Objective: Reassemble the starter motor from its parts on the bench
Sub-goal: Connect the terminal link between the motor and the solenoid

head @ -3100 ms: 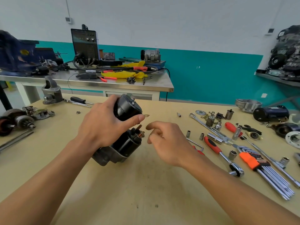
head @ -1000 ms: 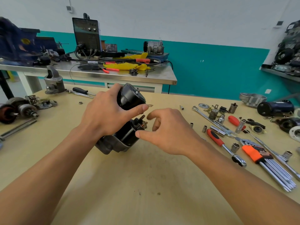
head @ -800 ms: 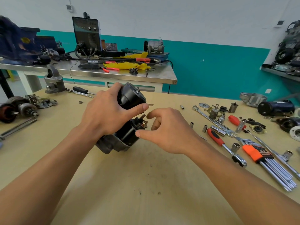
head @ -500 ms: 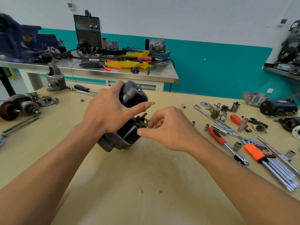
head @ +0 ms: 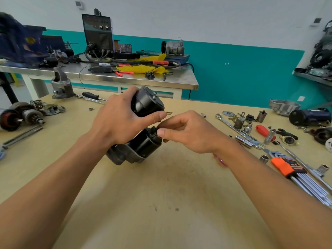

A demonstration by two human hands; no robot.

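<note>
**Starter motor held at mid-counter, both grips engaged**

The starter motor (head: 147,103) is located over the middle of the counter (head: 161,203). It is tilted, with its grey nose housing (head: 124,156) lowest and towards the near edge. Its two black cylinders are raised towards the far edge. Whether the nose housing touches the counter cannot be told.

The left grip (head: 118,121) is closed around the upper black cylinder. The fingers are wrapped over its far side and the thumb is laid along its underside. The right grip (head: 192,133) is closed in a pinch. Its thumb and forefinger are brought together on a small dark piece (head: 159,131) at the end face of the lower cylinder, just below the left thumb. Whether this piece is loose or fixed to the motor cannot be told.

Loose tools are laid out towards the right edge:
- a hex key set (head: 285,167) in an orange holder
- a red-handled screwdriver (head: 263,130)
- a long spanner (head: 231,125)
- several sockets (head: 264,159)

A dark blue motor body (head: 309,116) lies near the far right corner. An armature (head: 10,120) is laid at the left edge. A grey cast housing (head: 62,85) stands at the far left corner, with a black-handled screwdriver (head: 91,95) just beside it. A single nut (head: 91,109) lies between that screwdriver and the left grip
</note>
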